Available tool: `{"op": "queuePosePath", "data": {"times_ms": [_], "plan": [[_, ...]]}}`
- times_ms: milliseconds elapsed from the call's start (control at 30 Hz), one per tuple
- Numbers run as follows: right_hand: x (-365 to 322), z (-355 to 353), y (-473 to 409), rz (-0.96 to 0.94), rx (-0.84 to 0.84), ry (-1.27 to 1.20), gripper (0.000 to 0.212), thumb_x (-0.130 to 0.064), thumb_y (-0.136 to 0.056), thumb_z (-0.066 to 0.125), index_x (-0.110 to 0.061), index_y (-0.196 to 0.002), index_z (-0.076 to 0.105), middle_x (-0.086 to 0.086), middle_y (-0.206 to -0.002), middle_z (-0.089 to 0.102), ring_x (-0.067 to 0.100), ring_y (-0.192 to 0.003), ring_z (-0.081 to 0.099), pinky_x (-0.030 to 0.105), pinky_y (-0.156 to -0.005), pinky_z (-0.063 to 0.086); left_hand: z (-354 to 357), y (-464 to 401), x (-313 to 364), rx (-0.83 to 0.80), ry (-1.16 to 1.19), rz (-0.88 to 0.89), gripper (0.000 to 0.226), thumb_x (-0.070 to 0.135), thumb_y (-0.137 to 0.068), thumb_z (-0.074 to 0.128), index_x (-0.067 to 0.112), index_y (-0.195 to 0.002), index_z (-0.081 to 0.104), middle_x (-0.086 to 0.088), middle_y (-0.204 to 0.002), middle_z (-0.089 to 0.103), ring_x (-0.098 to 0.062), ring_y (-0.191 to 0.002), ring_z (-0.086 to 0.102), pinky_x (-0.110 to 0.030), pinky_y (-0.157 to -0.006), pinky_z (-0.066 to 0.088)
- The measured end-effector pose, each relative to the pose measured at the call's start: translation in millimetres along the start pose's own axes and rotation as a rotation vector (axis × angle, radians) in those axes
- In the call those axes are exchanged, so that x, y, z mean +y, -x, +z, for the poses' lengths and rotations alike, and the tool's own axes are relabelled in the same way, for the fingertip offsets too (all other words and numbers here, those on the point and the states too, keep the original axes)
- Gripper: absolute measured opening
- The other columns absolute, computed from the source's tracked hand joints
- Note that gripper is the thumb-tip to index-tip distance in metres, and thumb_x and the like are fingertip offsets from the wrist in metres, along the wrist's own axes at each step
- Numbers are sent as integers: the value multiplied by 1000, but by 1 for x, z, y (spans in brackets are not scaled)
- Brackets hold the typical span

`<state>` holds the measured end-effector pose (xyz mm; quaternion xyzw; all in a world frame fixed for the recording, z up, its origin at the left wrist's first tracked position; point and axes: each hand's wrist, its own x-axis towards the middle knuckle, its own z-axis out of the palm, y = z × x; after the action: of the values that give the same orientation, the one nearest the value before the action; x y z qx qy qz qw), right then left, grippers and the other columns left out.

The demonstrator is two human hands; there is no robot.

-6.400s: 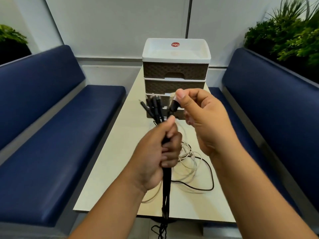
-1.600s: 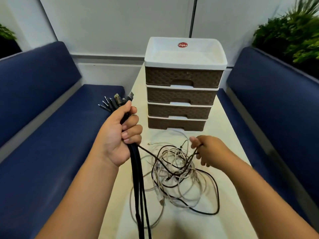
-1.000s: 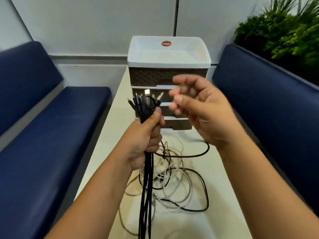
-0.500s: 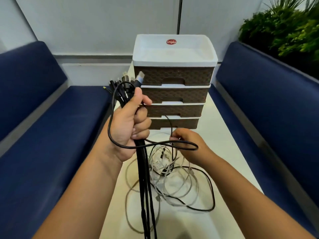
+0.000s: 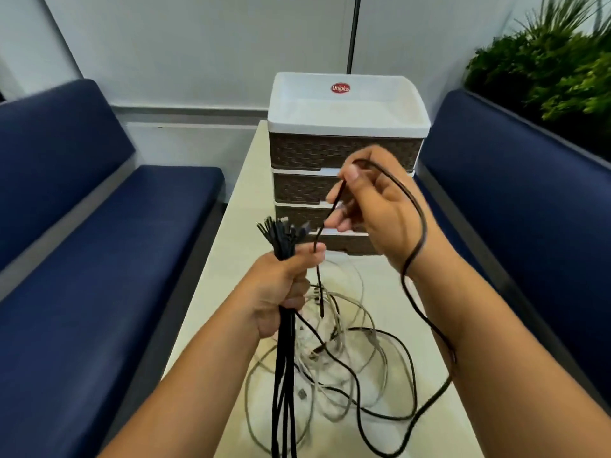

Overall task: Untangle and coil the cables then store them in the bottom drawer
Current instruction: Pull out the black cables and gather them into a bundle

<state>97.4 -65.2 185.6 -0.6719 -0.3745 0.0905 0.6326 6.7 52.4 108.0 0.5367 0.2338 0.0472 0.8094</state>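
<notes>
Head view: a drawer unit (image 5: 347,127) stands at the far end of the table (image 5: 238,206), four brown woven drawers under a white tray-like top with a red sticker. All the drawers appear pushed in, so their contents cannot be seen; the bottom drawer (image 5: 344,243) is partly hidden behind the right hand, and the top tray looks bare.

The left hand (image 5: 284,285) is closed in a fist round a bundle (image 5: 284,358) of black cables, plug ends fanning out above the fist and the lengths hanging straight down past the table's near edge. The right hand (image 5: 380,209), raised in front of the drawers, pinches a single black cable (image 5: 420,233) between thumb and fingers. One short end drops from the pinch beside the left fist; the rest arcs over the back of the hand, runs down by the right wrist and loops onto the table.

A loose tangle (image 5: 344,358) of pale and black cables lies on the table between the forearms, near the drawers. Blue benches (image 5: 99,259) flank the table, and green plants (image 5: 555,67) stand behind the right one.
</notes>
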Motion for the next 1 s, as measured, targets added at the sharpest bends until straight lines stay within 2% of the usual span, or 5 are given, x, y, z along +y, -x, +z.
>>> {"op": "queuePosePath", "data": {"times_ms": [300, 500, 767, 900, 1000], "plan": [[-28, -24, -8, -149, 25, -125, 15, -19, -104, 40, -6, -106, 47, 12, -84, 62, 25, -62, 65, 31, -54, 52, 1, 5, -2, -84, 19, 9, 20, 30, -91, 61, 10, -90, 59, 9, -49, 19, -4, -38, 14, -16, -34, 12], [8, -54, 27, -14, 99, -242, 12, -16, -103, 40, -6, -102, 48, 14, -83, 62, 24, -62, 62, 28, -56, 50, -15, 19, 12, -118, 98, 35, 22, 35, -82, 60, 13, -82, 60, 9, -45, 17, -2, -34, 14, -12, -35, 10], [61, -88, 93, 591, -105, 514, 31, 2, -100, 42, -18, -100, 66, 8, -103, 71, 25, -83, 72, 40, -82, 57, -30, 32, 26, -116, -10, 33, 22, 30, -93, 56, 15, -77, 56, 10, -44, 19, -2, -34, 15, -13, -35, 9], [40, -57, 100, 413, 291, 375, 28, -15, -104, 40, -23, -100, 67, 2, -101, 70, 18, -91, 69, 35, -82, 56, -27, 44, 29, -184, -93, 15, 21, 30, -90, 59, 14, -76, 57, 9, -44, 19, -3, -34, 14, -13, -34, 10], [5, -22, 104, 228, 169, 368, 27, -46, -95, 47, -32, -109, 66, -13, -102, 69, 2, -97, 65, 24, -83, 53, -19, 58, 27, -237, -149, 18, 22, 30, -90, 59, 15, -74, 58, 8, -46, 19, -4, -36, 13, -14, -35, 10]]}}
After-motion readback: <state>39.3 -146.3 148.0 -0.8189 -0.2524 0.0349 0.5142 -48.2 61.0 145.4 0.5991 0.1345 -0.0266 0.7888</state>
